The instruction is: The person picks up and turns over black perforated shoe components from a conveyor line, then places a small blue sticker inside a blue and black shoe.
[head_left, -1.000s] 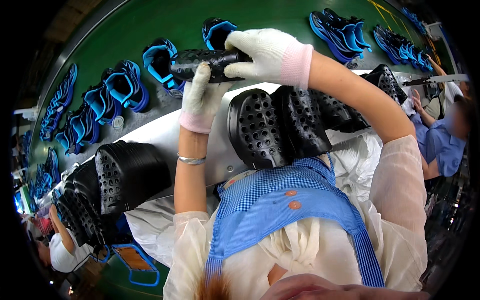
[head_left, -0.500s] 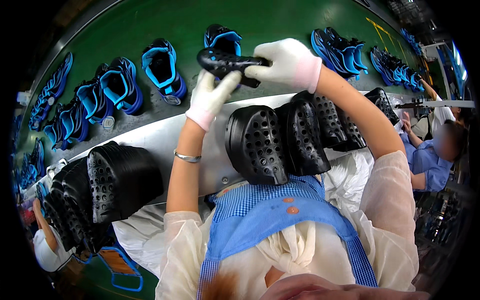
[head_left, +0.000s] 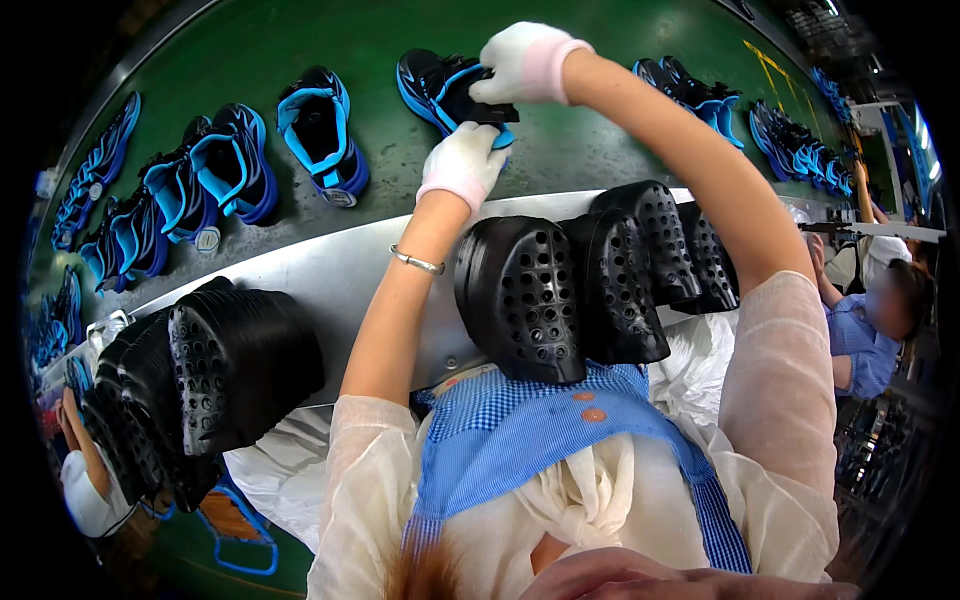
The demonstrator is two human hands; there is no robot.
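Observation:
A black sneaker with bright blue lining [head_left: 420, 82] sits on the green work surface ahead of me, tilted to the left. In a white glove, my left hand [head_left: 463, 163] is closed on the heel end of this sneaker. My gloved right hand [head_left: 512, 68] is closed on a black plastic shoe insert [head_left: 497, 111], most of which is down inside the shoe opening. The right fingertips are partly hidden by the insert and the collar.
Stacked black perforated shoe inserts [head_left: 525, 295] stand close in front of me, with another stack [head_left: 245, 365] to the left, on a metal ledge [head_left: 390, 255]. More blue-lined sneakers [head_left: 318, 130] line the green surface [head_left: 590, 125]. A person in blue [head_left: 865, 330] sits at right.
Both hands have moved from holding the insert above the ledge to the sneaker. The insert has gone into the shoe, and the left hand has shifted right onto its heel.

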